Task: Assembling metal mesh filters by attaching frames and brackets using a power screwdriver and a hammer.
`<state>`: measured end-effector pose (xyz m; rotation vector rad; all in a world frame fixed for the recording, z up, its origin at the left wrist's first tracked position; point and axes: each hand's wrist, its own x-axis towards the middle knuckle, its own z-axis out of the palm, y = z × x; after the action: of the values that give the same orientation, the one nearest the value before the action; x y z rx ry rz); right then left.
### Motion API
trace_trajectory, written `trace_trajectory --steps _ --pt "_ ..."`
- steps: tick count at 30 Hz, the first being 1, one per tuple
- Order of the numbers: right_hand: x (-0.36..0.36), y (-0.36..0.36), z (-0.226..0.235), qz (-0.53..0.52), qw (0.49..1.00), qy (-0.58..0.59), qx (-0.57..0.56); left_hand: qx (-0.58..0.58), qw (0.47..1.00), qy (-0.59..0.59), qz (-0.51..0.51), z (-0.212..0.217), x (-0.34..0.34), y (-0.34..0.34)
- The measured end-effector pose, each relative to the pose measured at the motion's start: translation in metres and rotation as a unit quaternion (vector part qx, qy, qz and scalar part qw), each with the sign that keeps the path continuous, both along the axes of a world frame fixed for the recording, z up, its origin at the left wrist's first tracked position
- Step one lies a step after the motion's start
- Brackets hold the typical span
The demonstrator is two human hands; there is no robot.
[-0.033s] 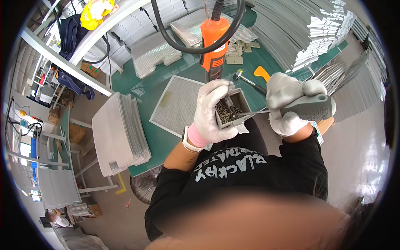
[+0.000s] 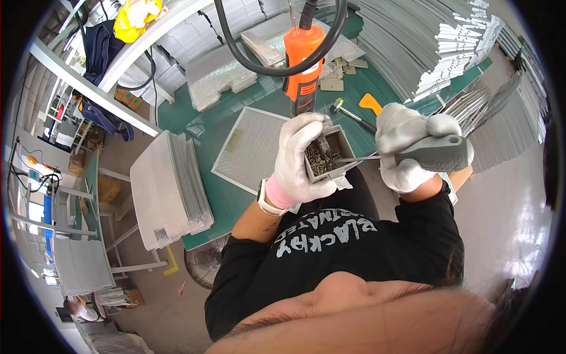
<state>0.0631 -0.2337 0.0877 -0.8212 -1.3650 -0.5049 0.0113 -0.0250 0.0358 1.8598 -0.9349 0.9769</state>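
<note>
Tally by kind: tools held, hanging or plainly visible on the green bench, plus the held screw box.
Grey-handled metal-shafted screwdriver: 1
Orange-and-black hanging power driver: 1
Black-handled hammer: 1
Flat yellow scraper-like tool: 1
Grey rectangular screw box: 1
Total: 5

Site: a factory workshop, judging by the bulk panel stock and fitted benches. Evidence: green-topped workbench at 11 o'clock; orange power tool suspended over it at 12; hammer between 1 and 2. Thin grey panels stacked in quantity, also between 1 and 2; pale panel stack at 9. Box of screws near centre, toward 2; grey-handled screwdriver at 3. Second green bench farther out at 9; co-worker at 8. Floor fan between 7 and 8; yellow floor marking at 8.
</note>
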Motion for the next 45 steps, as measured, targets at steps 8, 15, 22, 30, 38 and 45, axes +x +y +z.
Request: trace_trajectory --steps 8,15,22,30,38,45 --pt "-0.004 0.000 0.005 -0.033 0.998 -0.023 -0.053 -0.003 1.000 -0.002 -0.001 0.001 -0.002 -0.002" --pt "-0.008 0.005 0.007 -0.011 1.000 0.005 -0.008 -0.004 1.000 -0.004 0.000 0.002 -0.003 -0.003" --pt "-0.008 -0.004 0.008 -0.082 0.995 -0.023 -0.054 -0.013 1.000 0.001 -0.002 0.004 -0.005 -0.004" --pt "-0.006 -0.001 -0.012 -0.063 0.981 -0.022 0.180 -0.036 0.999 0.019 -0.013 0.002 -0.002 -0.003" --pt "-0.007 -0.013 -0.008 -0.083 0.996 0.005 -0.042 -0.043 0.996 0.004 -0.076 0.006 -0.001 -0.009" --pt "-0.013 -0.007 -0.006 -0.074 0.994 0.077 0.006 -0.073 0.992 0.007 -0.098 0.000 0.008 -0.009"
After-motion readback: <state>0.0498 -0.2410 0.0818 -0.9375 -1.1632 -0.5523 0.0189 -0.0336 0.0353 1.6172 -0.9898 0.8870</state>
